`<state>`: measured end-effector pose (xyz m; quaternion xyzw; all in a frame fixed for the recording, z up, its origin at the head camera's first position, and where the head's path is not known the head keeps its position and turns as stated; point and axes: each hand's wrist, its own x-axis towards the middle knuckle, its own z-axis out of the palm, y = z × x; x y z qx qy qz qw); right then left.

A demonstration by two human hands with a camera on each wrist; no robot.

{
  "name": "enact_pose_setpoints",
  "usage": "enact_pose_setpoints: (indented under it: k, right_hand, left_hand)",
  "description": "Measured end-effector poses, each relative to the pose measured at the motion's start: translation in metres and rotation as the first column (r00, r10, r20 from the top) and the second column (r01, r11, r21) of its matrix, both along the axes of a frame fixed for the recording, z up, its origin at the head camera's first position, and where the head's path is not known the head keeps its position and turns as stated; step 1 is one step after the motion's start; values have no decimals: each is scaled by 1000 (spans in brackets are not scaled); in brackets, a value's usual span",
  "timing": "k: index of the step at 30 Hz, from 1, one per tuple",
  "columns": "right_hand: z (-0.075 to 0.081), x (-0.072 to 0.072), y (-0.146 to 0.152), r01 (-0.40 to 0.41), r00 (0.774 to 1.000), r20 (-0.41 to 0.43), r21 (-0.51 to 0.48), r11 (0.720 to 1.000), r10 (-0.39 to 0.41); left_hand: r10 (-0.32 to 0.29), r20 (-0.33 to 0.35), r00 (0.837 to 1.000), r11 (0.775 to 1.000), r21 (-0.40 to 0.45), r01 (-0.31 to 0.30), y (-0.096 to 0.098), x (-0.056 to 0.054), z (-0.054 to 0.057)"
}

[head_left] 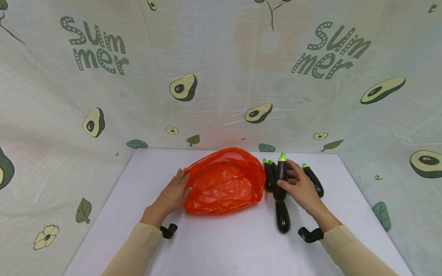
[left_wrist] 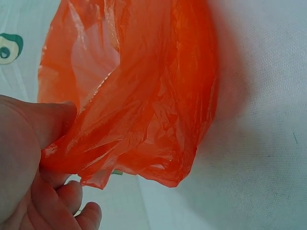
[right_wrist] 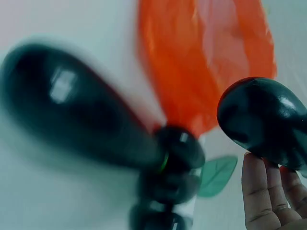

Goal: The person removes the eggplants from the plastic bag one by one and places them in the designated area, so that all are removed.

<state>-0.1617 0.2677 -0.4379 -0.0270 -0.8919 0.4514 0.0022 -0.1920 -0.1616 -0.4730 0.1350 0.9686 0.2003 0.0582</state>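
Note:
An open red plastic bag (head_left: pixel 224 188) lies in the middle of the white table. At its left side my left hand (head_left: pixel 172 195) pinches the rim; in the left wrist view the thumb (left_wrist: pixel 53 120) presses the film against the fingers. My right hand (head_left: pixel 305 193) grips a dark eggplant (head_left: pixel 281 176) with a green stem end, held upright just right of the bag. In the right wrist view the rounded end of this eggplant (right_wrist: pixel 264 120) shows above the fingertips (right_wrist: pixel 259 184).
One eggplant (head_left: pixel 283 220) lies in front of the held one. More eggplants (head_left: pixel 268 178) sit between the bag and my right hand, partly hidden. Another eggplant (head_left: pixel 314 180) rests right of that hand. A cloth printed with avocados (head_left: pixel 221 76) surrounds the table (head_left: pixel 221 245).

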Motion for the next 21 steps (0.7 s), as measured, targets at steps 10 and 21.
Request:
enact_pose_setpoints:
  k: [10, 21]
  right_hand:
    - [-16, 20, 37, -17, 999, 47, 152, 988, 10]
    - [-39, 40, 57, -71, 992, 111, 177, 982, 52]
  left_hand:
    - [5, 7, 1000, 1000, -1, -5, 1, 0, -2]
    - [11, 14, 1000, 1000, 6, -11, 1, 0, -2]
